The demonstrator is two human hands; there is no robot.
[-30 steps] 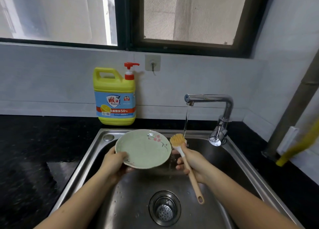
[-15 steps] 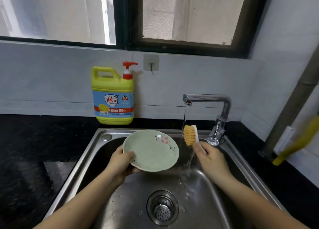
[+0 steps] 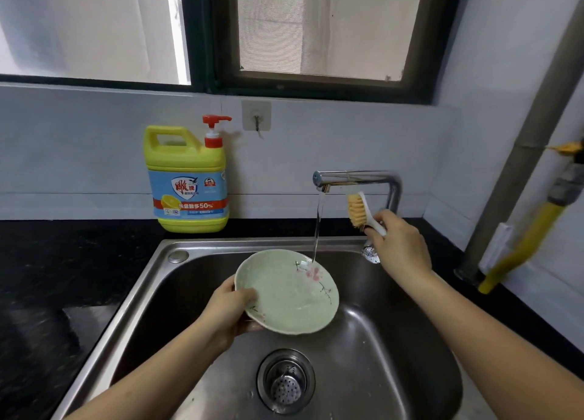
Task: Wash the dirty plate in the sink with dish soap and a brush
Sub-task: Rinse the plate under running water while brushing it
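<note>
Head view: plate (image 3: 289,293) now sits under the faucet (image 3: 357,179) stream, tilted over the sink (image 3: 202,261), left hand (image 3: 229,313) in a closed grip on its rim. Right hand (image 3: 398,245), clasping the brush (image 3: 360,211), has lifted clear toward the faucet. Judged: scrubbing done, rinse begun. Soap bottle (image 3: 188,179) stands on the worktop (image 3: 63,261).

The plate (image 3: 286,293) sits over the sink (image 3: 395,340), drain (image 3: 286,381) at its 6 o'clock, tap (image 3: 357,179) at 1 o'clock. The soap bottle (image 3: 188,179) stands on the worktop (image 3: 63,277) at 11 o'clock, and the brush (image 3: 360,212) is beside the tap.
</note>
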